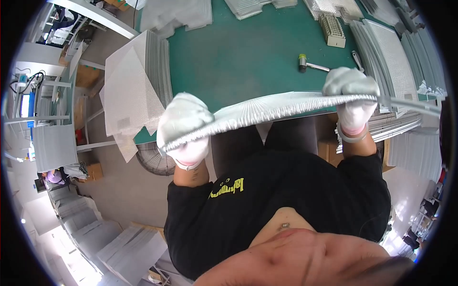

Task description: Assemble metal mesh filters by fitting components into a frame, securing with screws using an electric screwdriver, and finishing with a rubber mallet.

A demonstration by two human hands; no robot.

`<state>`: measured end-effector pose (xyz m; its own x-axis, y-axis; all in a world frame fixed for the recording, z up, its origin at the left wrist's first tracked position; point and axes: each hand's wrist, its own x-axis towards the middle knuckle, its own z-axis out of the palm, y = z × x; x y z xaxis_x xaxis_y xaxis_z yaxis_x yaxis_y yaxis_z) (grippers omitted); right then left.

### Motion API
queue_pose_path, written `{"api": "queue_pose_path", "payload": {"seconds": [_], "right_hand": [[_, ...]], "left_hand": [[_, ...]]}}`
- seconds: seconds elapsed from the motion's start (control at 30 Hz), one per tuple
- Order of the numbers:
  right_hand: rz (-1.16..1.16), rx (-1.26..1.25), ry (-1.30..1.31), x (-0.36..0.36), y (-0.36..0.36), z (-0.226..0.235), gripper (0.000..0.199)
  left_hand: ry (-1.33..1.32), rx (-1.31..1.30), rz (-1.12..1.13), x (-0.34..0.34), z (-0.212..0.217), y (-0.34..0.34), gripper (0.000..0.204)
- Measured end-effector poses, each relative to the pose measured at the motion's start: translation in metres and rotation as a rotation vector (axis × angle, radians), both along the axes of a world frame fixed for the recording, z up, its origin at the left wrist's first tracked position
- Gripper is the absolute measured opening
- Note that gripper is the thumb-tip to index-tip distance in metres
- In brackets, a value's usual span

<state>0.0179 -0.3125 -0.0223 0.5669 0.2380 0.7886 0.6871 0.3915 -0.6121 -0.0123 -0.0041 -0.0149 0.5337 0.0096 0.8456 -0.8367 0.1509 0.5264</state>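
Your left hand (pixel 185 121), in a white glove, is closed on the left end of a pale, finely ribbed panel (pixel 272 112), pinching it with part of the glove above the edge and part below. Your right hand (pixel 351 90), gloved the same way, grips the right end, its curled knuckles over the top and the rest of the glove beneath. Between your hands the panel stretches edge-on to the view, its left end lower in the picture than its right (whether it is one sheet or several pressed together, you cannot tell from here). It sits in front of your body, above the near edge of the green tabletop (pixel 229 59).

Just beyond your right hand lies a mallet (pixel 302 63) with a yellow-green and dark head, its handle running toward your glove. A small pale-handled tool (pixel 357 61) lies near it, beside the upright stack of sheets (pixel 389 57) on your right. Farther up the table is a cream box (pixel 332 31) with rows of slots. On your left, white meshed sheets (pixel 126 88) lean in a thick bundle at the table's side, and more flat translucent sheets (pixel 179 14) lie toward the far edge. Below the table's left corner, on the floor side, you have a round fan cage (pixel 155 159).
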Motion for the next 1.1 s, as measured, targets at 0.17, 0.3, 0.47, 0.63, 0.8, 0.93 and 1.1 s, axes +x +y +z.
{"api": "queue_pose_path", "payload": {"seconds": [0.17, 0.3, 0.47, 0.63, 0.8, 0.93, 1.1], "right_hand": [[-0.112, -0.172, -0.16, -0.026, -0.011, 0.0, 0.043], [-0.622, 0.141, -0.105, -0.027, 0.014, 0.013, 0.108], [-0.611, -0.666, -0.282, 0.014, -0.02, 0.074, 0.065], [-0.399, -0.898, -0.337, 0.03, -0.031, 0.124, 0.041], [-0.266, -0.958, -0.282, 0.032, -0.026, 0.139, 0.038], [-0.242, -1.081, -0.34, 0.029, -0.023, 0.157, 0.042], [-0.222, -1.113, -0.54, 0.028, -0.019, 0.164, 0.048]], "left_hand": [[-0.158, 0.024, -0.012, -0.011, -0.015, 0.008, 0.018], [-0.084, -0.026, 0.067, 0.006, -0.004, 0.0, 0.012], [0.102, 0.034, 0.286, 0.018, 0.003, 0.007, 0.012], [0.177, 0.034, 0.264, 0.024, 0.001, 0.016, 0.014], [0.19, 0.038, 0.195, 0.027, 0.002, 0.019, 0.011], [0.191, 0.15, 0.225, 0.026, 0.009, 0.025, 0.009], [0.328, 0.303, 0.194, 0.019, 0.026, 0.032, 0.007]]}}
